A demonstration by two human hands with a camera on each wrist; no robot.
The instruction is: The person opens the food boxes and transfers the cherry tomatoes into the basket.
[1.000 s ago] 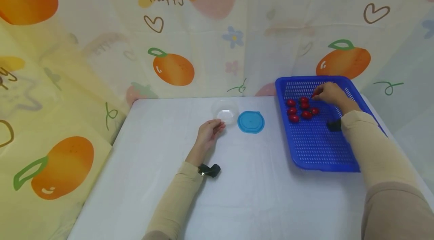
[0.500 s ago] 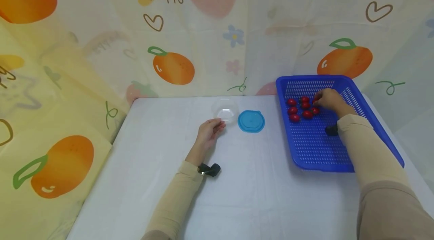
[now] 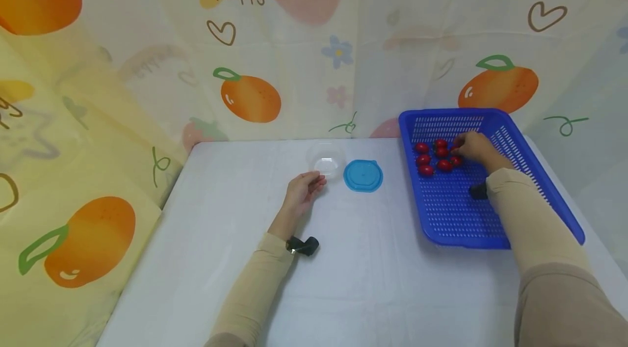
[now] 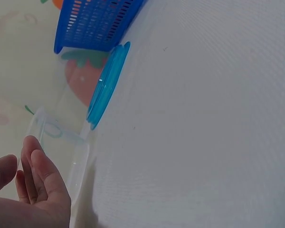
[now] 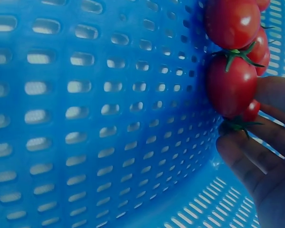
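Observation:
In the head view, my left hand is at the near edge of a clear round plastic bowl. Its thumb and fingertips pinch the rim, and the bowl's see-through wall shows behind the fingers in the left wrist view. A blue lid lies flat just right of the bowl. Inside a blue basket, my right hand has its thumb and fingers about a cherry tomato, partly hidden by a larger-looking tomato. Several more red tomatoes lie at the basket's far left.
A white cloth covers the table. Behind it hangs a curtain printed with fruit, hearts and words. The basket's raised rim stands right of the lid. Each wrist carries a small black camera.
My right hand has come down slightly toward the near side, bringing the tomato at its fingertips closer to the others. The left hand, bowl and lid have stayed in place.

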